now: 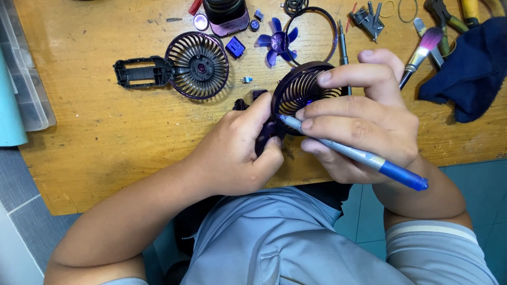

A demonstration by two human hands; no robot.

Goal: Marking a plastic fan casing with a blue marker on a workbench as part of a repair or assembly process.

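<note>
My left hand (240,150) grips the dark purple handle part of a small fan body (266,138). My right hand (364,119) holds a blue-handled screwdriver (364,157), its tip pointing at the base of the round purple grille (302,89), while its fingers steady the grille's rim. On the wooden table (121,137) beyond lie a second grille with a black handle frame (179,67), a blue fan blade (277,42) and a thin purple ring (331,29).
Near the far edge are a small blue block (235,46), a purple cylinder part (226,16), a brush (422,50), pliers (443,16) and metal bits (369,18). A dark blue cloth (470,66) lies at right, a clear plastic tray (24,89) at left.
</note>
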